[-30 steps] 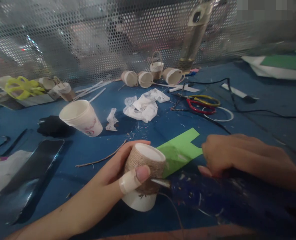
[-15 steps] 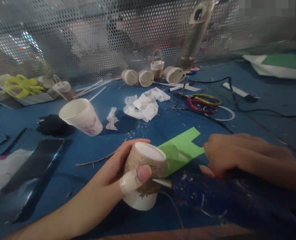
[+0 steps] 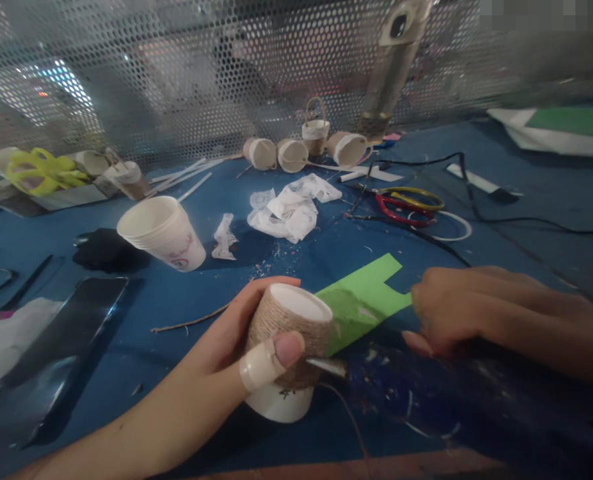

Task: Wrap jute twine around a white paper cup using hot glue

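Observation:
My left hand (image 3: pixel 226 353), with a bandage on its thumb, grips a paper cup (image 3: pixel 286 405) turned bottom up and tilted. Brown twine (image 3: pixel 289 323) is wound around much of the cup, leaving a white band showing at the lower edge. A loose strand of twine hangs to the right. Against the wound twine, just right of my thumb, sits the metal nozzle of a dark blue glue gun (image 3: pixel 401 393). My right hand (image 3: pixel 476 310) is closed at the gun; its handle is hidden. Green paper (image 3: pixel 361 300) lies behind the cup.
Stacked paper cups (image 3: pixel 163 233) and a phone (image 3: pixel 66 360) lie left. White lace (image 3: pixel 291 210) is in the middle, several twine-wrapped cups (image 3: pixel 292 157) behind it. Scissors (image 3: pixel 406 203) and a black cable (image 3: pixel 526 223) lie right. A perforated metal screen (image 3: pixel 186 73) stands behind.
My right hand has shifted very slightly to the right. The left hand, cup and glue gun look almost the same.

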`<move>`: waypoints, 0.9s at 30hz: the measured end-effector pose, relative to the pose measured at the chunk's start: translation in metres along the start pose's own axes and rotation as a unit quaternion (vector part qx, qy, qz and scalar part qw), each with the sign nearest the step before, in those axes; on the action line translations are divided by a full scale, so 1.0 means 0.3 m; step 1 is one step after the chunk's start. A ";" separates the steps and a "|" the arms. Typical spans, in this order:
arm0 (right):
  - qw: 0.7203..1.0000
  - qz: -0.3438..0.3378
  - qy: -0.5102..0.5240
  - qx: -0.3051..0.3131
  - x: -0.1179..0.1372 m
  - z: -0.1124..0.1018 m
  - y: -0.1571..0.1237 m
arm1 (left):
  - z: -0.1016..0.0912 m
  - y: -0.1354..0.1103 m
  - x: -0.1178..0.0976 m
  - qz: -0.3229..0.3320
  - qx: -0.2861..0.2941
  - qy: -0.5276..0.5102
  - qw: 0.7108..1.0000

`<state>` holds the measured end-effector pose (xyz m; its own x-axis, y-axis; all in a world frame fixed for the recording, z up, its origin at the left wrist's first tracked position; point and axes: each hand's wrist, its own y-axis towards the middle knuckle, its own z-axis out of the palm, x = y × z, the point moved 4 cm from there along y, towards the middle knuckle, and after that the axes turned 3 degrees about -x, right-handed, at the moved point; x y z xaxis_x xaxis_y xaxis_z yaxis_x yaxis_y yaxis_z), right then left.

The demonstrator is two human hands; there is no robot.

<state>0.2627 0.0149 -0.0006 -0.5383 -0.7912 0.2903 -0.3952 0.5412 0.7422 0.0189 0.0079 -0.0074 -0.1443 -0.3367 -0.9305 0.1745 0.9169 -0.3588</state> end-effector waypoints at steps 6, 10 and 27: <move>1.000 0.024 0.009 0.003 -0.009 0.004 -0.011 | 0.002 -0.001 -0.003 0.005 0.002 0.008 1.000; 1.000 0.014 0.004 0.001 -0.018 0.004 -0.014 | -0.002 0.002 0.002 0.018 0.003 0.035 0.999; 1.000 0.013 -0.008 0.014 -0.010 -0.004 -0.006 | 0.005 0.005 -0.012 0.017 0.006 0.040 0.999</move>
<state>0.2658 0.0159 -0.0020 -0.5599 -0.7723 0.3002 -0.4010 0.5696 0.7175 0.0211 0.0104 -0.0046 -0.2151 -0.2863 -0.9337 0.1924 0.9249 -0.3279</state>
